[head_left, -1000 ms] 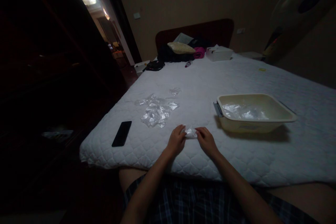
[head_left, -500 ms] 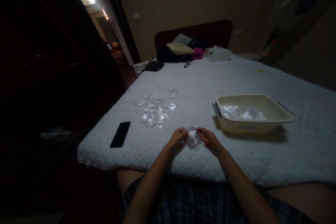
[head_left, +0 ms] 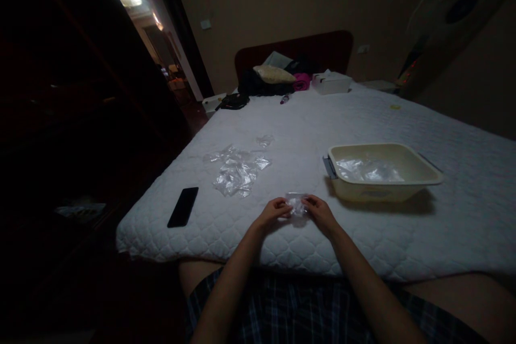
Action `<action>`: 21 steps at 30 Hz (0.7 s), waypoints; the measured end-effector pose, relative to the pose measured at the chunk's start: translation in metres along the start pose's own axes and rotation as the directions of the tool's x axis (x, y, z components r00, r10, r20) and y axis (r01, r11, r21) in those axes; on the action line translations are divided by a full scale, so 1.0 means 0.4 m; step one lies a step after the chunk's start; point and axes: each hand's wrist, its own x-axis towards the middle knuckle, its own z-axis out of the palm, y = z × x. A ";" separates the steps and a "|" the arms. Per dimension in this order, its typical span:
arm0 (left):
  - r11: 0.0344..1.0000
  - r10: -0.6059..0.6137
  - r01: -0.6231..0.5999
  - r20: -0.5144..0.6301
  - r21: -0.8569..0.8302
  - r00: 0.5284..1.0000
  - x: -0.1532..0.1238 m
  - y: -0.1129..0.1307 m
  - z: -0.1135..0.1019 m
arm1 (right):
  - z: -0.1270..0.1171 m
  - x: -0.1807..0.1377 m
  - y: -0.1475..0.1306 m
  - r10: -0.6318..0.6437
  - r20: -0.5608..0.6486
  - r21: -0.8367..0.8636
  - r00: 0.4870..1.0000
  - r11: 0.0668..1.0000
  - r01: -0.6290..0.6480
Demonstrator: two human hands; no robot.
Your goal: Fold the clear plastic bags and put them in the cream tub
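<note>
- And here's the biggest of the lot, the white quilted bed (head_left: 306, 123), spreading out under and well beyond the grip!
- Over to the right of the grip and a little beyond it, near, sits the cream basin (head_left: 407, 192), crumpled clear plastic (head_left: 368, 171) lying inside.
- Far beyond the grip, by the headboard (head_left: 322, 45), there's a white box (head_left: 331, 85).
- To the left of the grip and slightly beyond, a loose heap of clear plastic pieces (head_left: 236, 172); a lone piece (head_left: 265, 141) lies just past it.
- Now the hands! Left hand (head_left: 274, 212) and right hand (head_left: 320, 212) face each other, thumbs and fingers pinched nearly closed on opposite sides of one piece.
- Well left of the grip, the dark phone (head_left: 183, 207) lies flat.
- And right in the grip, the held plastic piece (head_left: 298, 207), over the bed's near edge; whether it touches the quilting, can't tell.
</note>
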 end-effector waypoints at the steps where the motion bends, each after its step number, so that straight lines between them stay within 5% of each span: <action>1: 1.000 0.002 -0.003 0.014 0.007 1.000 -0.001 -0.003 0.000 | -0.002 0.001 0.002 -0.004 0.004 0.004 1.000 1.000 0.003; 12: 0.999 0.030 -0.031 -0.030 -0.032 0.999 -0.002 -0.027 -0.001 | 0.023 -0.021 -0.042 -0.005 0.049 -0.064 0.999 0.998 0.008; 21: 0.999 0.027 -0.026 -0.043 0.031 0.999 -0.006 -0.014 -0.008 | 0.025 -0.012 -0.019 -0.076 -0.060 -0.176 0.995 0.982 0.064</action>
